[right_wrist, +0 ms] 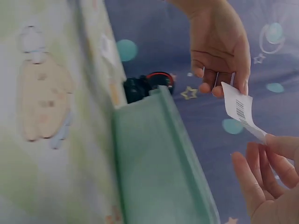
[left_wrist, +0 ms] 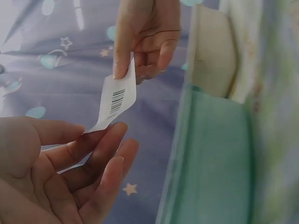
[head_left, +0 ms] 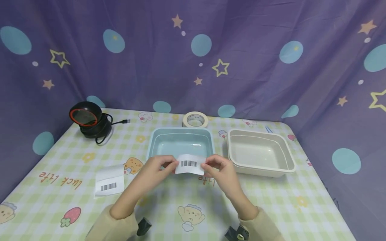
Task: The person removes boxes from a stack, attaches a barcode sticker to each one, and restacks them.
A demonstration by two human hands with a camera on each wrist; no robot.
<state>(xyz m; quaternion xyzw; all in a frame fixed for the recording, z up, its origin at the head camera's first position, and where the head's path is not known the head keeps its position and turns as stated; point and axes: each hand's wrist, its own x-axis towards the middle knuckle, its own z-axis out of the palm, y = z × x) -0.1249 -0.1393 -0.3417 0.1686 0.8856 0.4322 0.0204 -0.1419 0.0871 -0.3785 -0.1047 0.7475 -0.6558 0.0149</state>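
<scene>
A white barcode label is stretched between both hands, in front of the light blue bin. My left hand pinches its left edge between thumb and forefinger. At the opposite edge my right hand pinches it the same way. In the left wrist view the label bends slightly, its printed bars showing. The right wrist view also has the label held between the two hands. On the table to the left lies a second piece of barcode label paper, with a fold or strip above the bars.
An off-white bin stands right of the blue one. Behind the blue bin is a roll of masking tape. A black scanner-like device with a USB cable sits at the back left. A patterned curtain hangs behind the table.
</scene>
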